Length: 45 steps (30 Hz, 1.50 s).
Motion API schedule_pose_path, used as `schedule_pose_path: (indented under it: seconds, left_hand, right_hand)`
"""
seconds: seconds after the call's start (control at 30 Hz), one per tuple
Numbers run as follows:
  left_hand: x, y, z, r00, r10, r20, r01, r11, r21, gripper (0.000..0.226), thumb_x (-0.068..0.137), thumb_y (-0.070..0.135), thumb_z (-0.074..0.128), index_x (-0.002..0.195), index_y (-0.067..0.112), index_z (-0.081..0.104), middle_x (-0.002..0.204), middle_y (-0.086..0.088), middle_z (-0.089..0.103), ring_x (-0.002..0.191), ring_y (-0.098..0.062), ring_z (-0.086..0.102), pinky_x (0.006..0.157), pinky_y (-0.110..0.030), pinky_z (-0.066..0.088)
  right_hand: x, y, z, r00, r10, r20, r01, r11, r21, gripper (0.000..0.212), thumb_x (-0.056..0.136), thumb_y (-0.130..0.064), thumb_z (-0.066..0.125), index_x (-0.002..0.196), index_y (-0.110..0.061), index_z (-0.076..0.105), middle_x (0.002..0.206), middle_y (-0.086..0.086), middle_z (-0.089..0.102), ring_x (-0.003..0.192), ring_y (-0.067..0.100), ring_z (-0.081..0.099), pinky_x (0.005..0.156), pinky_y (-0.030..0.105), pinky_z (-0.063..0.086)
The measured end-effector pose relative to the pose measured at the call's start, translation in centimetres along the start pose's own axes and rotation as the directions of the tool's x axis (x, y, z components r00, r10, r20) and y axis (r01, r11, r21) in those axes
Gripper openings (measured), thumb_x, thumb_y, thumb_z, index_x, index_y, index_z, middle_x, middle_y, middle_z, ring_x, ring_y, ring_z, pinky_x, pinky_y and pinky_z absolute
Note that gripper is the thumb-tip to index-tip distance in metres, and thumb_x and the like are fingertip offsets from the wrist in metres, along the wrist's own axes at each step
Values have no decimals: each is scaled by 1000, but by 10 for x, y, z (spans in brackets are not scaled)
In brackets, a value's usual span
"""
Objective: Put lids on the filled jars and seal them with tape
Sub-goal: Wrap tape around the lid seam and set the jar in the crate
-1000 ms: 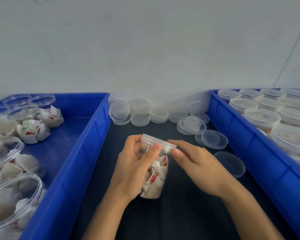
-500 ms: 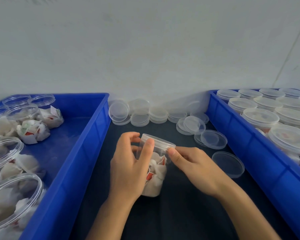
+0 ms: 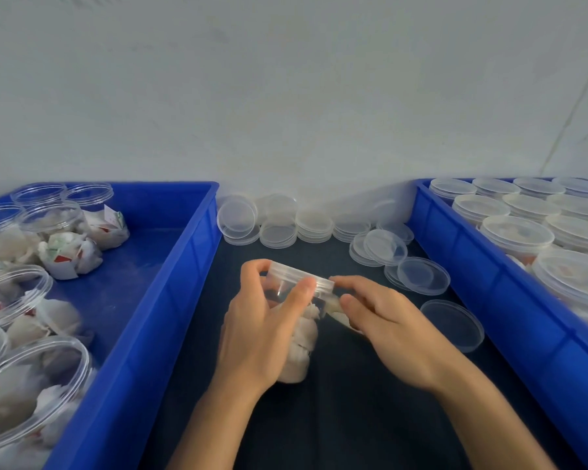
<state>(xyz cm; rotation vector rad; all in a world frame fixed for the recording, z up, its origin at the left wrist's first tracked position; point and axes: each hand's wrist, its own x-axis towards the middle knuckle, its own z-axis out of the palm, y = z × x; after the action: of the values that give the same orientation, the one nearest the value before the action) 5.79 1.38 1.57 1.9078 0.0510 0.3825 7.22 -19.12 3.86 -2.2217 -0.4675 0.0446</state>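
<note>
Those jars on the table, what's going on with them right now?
A person is working on one filled jar on the dark table. The left hand grips it just under the lid, which is already on, while the right hand pinches at the lid's edge. Open jars wait in the left bin; lidded ones fill the right bin. Spare lids lie behind.
</note>
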Motion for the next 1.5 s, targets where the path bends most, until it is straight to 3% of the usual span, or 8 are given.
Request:
schedule_pose_path:
  seconds: [0.3, 0.43, 0.67, 0.87, 1.0, 1.13, 1.37, 1.5]
  left_hand:
    - [1, 2, -5, 997, -54, 64, 63, 986, -152, 57, 72, 81, 66, 114, 43, 59, 108, 18, 76, 99, -3, 74, 94, -45, 58]
    - [1, 4, -5, 993, -69, 97, 89, 972, -216, 59, 72, 78, 69, 114, 37, 62, 109, 11, 78, 98, -10, 77, 94, -48, 59]
    - [1, 3, -6, 985, -37, 167, 82, 960, -269, 48, 85, 62, 70, 116, 27, 64, 106, 8, 79, 95, -11, 78, 75, -25, 59]
    - [3, -1, -9, 965, -5, 263, 97, 937, -337, 54, 87, 56, 69, 125, 18, 60, 114, 3, 77, 106, -15, 76, 81, -19, 59]
    - [2, 3, -8, 956, -56, 288, 124, 966, -226, 68, 76, 78, 64, 123, 31, 54, 111, 19, 72, 106, -4, 73, 83, -30, 59]
    - [3, 7, -8, 995, -53, 88, 54, 999, -6, 63, 69, 91, 52, 110, 43, 53, 108, 38, 63, 98, 14, 64, 81, -29, 53]
    - [-4, 15, 3, 992, -114, 58, 104, 982, 157, 59, 66, 94, 52, 104, 51, 43, 101, 18, 68, 96, -3, 68, 85, -41, 59]
    - [-2, 16, -1, 993, -115, 41, 108, 985, 138, 66, 65, 93, 54, 109, 44, 53, 101, 16, 70, 96, -4, 70, 88, -44, 61]
  right_hand:
    - [2, 4, 2, 999, -32, -17, 28, 983, -181, 37, 110, -51, 34, 146, -56, 39, 85, -22, 63, 80, 2, 58, 68, 27, 41]
    - [1, 4, 0, 999, -29, -17, 24, 979, -201, 37, 110, -53, 33, 146, -56, 40, 87, -18, 66, 88, 7, 62, 84, 38, 53]
    - [3, 4, 1, 1000, -7, 0, 7, 977, -215, 42, 107, -59, 29, 147, -54, 41, 94, -11, 69, 92, 6, 63, 86, 36, 52]
    - [3, 9, -3, 992, 5, 126, -1, 999, -34, 34, 111, -52, 38, 139, -49, 55, 98, -22, 68, 92, 1, 61, 86, 41, 53]
    - [2, 7, -3, 993, -16, 120, 15, 1000, 9, 35, 111, -51, 42, 123, -31, 68, 80, -12, 60, 72, 7, 52, 74, 44, 48]
    - [4, 5, 4, 999, 7, 44, -7, 1000, -6, 45, 109, -55, 40, 101, -17, 64, 67, -8, 43, 62, 7, 38, 64, 39, 38]
    - [4, -3, 13, 999, -23, -30, 21, 998, -51, 39, 109, -56, 39, 81, -40, 59, 63, -14, 50, 59, 4, 44, 61, 27, 37]
    - [2, -1, 8, 999, -19, 41, 17, 999, 48, 34, 110, -52, 41, 103, -34, 70, 68, -17, 52, 63, 3, 45, 63, 37, 42]
